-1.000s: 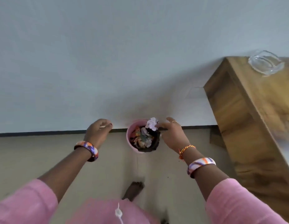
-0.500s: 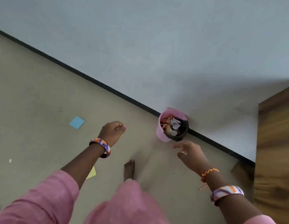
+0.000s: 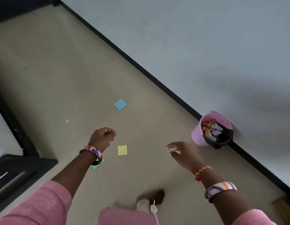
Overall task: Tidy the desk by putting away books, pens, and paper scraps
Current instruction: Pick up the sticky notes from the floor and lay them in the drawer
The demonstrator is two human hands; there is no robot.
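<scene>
step: collecting floor scraps | right hand point(image 3: 184, 154) spread, empty; left hand point(image 3: 102, 138) curled, content unclear | next: bend for yellow note point(image 3: 122, 150)

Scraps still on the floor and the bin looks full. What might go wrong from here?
1. The bin is heaped with crumpled paper close to its rim; more scraps may spill out.
2. The green note lies partly hidden under the left wrist and could be missed, as could the tiny white scrap.
3. The flat blue note and yellow note may be hard to pinch up; the foot could tread on the yellow one.
</scene>
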